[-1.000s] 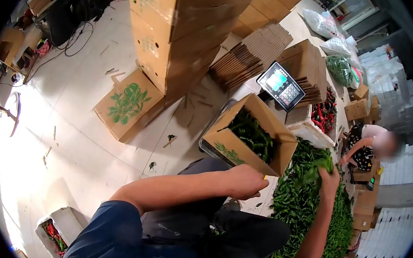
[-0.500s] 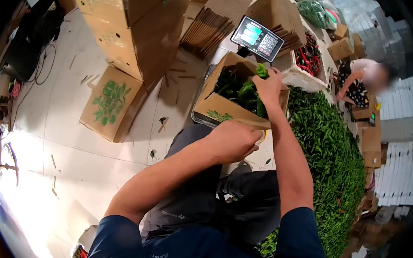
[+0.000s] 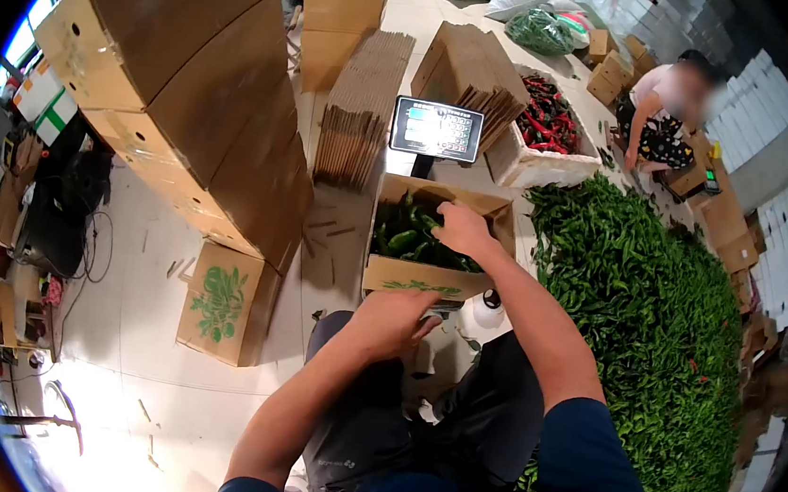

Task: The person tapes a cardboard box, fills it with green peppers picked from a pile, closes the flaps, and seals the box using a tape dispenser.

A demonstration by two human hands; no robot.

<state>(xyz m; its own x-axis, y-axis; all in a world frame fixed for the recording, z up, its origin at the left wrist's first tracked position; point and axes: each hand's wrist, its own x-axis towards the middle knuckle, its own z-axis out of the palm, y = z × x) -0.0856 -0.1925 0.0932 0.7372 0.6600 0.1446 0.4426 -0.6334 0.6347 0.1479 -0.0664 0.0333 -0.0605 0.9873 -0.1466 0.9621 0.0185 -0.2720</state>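
Observation:
An open cardboard box [image 3: 410, 276] with a green plant print stands in front of me, holding green peppers [image 3: 402, 241]. My right hand [image 3: 462, 230] reaches over its right side, fingers apart and resting on the peppers; the fingertips are partly hidden among them. Just below the box's front wall is my left hand [image 3: 391, 324], its fingers curled inward. Whatever they may hold is hidden. Behind the box rises a lit scale display [image 3: 437, 129] on a post.
A large heap of green peppers [image 3: 632, 335] covers the floor at right. A white foam box [image 3: 544, 170] of red peppers stands behind. Stacked cartons [image 3: 179, 111] and flattened cardboard [image 3: 360, 110] are at left. Another person [image 3: 653, 119] crouches at back right.
The view has tilted up and shifted. My right hand, which had a green pepper at its fingers above the box, is now lower among the peppers. My left hand remains near the front wall.

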